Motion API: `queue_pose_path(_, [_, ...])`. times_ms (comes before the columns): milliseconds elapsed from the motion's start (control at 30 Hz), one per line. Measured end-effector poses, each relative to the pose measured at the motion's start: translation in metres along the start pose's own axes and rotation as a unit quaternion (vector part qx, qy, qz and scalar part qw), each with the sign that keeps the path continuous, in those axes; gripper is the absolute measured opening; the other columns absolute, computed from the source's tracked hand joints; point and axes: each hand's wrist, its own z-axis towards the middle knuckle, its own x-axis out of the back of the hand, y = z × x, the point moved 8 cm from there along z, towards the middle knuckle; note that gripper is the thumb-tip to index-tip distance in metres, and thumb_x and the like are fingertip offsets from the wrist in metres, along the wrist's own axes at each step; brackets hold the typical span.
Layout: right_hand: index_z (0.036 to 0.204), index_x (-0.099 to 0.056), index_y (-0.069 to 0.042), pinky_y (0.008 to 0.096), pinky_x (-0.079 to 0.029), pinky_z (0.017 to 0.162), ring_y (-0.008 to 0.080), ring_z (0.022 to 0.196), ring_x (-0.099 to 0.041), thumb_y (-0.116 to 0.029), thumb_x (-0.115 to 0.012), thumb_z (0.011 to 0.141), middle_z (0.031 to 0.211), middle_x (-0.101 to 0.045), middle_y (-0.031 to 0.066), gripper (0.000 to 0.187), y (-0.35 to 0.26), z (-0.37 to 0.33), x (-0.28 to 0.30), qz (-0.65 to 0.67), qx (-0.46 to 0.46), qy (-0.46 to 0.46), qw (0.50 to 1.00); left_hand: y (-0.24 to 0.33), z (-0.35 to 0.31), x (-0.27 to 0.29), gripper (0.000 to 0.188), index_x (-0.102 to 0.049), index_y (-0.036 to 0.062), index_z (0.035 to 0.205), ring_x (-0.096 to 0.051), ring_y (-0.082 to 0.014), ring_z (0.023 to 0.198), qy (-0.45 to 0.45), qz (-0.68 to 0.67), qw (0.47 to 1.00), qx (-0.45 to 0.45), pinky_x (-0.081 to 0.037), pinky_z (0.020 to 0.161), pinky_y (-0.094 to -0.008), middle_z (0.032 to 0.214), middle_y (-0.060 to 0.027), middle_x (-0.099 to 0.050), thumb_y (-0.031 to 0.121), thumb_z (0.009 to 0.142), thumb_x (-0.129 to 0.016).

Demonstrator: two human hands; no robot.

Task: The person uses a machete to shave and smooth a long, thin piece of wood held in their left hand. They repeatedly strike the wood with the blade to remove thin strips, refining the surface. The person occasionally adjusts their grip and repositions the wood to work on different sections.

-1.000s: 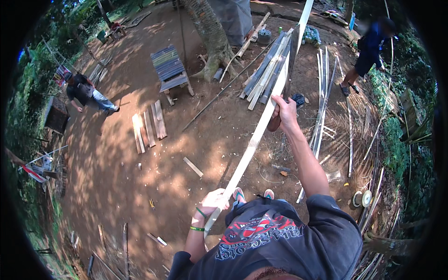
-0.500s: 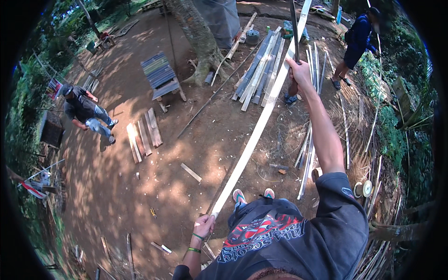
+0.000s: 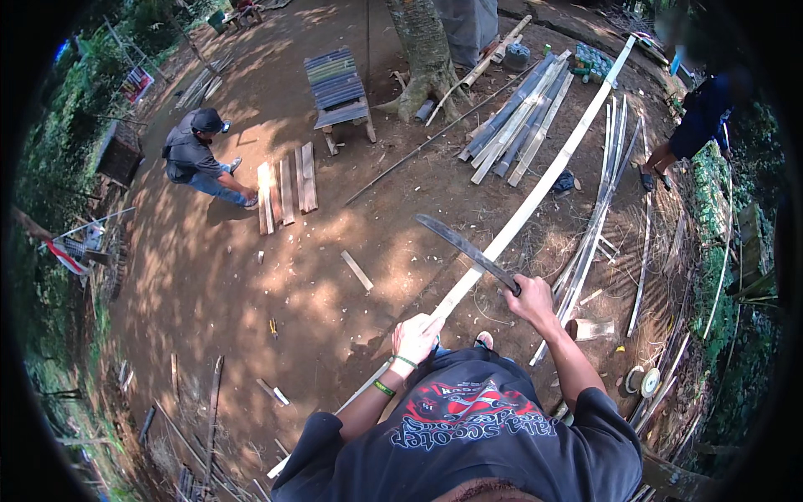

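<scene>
My left hand [image 3: 416, 337] is wrapped around a long pale bamboo strip [image 3: 544, 186], which runs from near my waist up to the far right. In my right hand [image 3: 529, 299] is the dark handle of a machete. The machete's curved blade [image 3: 456, 240] points to the upper left and crosses over the strip a little beyond my left hand. Whether the blade touches the strip I cannot tell.
At the left, a person [image 3: 201, 155] crouches beside several short boards [image 3: 287, 192]. Another person [image 3: 698, 125] stands at the far right. Piled bamboo strips [image 3: 523, 113] lie beyond, near a tree trunk [image 3: 421, 58] and a slatted bench [image 3: 336, 84]. A spool [image 3: 650, 382] sits at right.
My right hand has come back from the strip's far part, the machete now lying across it. My left hand has moved forward and right. The person at left has crouched down by the boards.
</scene>
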Motion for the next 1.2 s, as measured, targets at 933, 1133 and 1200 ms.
queue_pose_path(933, [0.067, -0.066, -0.009, 0.0447, -0.054, 0.062, 0.0334, 0.060, -0.067, -0.029, -0.070, 0.061, 0.060, -0.064, 0.0152, 0.020, 0.018, 0.057, 0.069, -0.131, 0.144, 0.089, 0.977, 0.031, -0.034, 0.042, 0.032, -0.072, 0.0062, 0.097, -0.069, -0.0292, 0.068, 0.052, 0.009, 0.998, -0.019, -0.053, 0.064, -0.0395, 0.074, -0.0164, -0.069, 0.037, 0.089, -0.070])
queue_pose_path(1133, [0.078, -0.071, -0.002, 0.0518, -0.054, 0.072, 0.0448, 0.073, -0.066, -0.020, -0.067, 0.076, 0.074, -0.067, 0.0254, 0.019, 0.122, 0.096, 0.132, -0.092, -0.065, 0.204, 0.972, -0.032, -0.087, 0.057, 0.041, -0.072, 0.0053, 0.086, -0.067, -0.0367, 0.067, 0.072, 0.171, 0.983, 0.005, -0.053, 0.065, -0.0459, 0.070, -0.0193, -0.067, 0.046, 0.086, -0.069])
queue_pose_path(1200, [0.079, -0.072, -0.001, 0.0514, -0.053, 0.072, 0.0454, 0.074, -0.066, -0.020, -0.068, 0.076, 0.074, -0.067, 0.0253, 0.020, 0.124, 0.097, 0.135, -0.099, -0.075, 0.207, 0.971, -0.032, -0.097, 0.059, 0.042, -0.072, 0.0054, 0.084, -0.067, -0.0370, 0.066, 0.088, 0.182, 0.979, 0.001, -0.052, 0.063, -0.0461, 0.068, -0.0194, -0.066, 0.048, 0.086, -0.069])
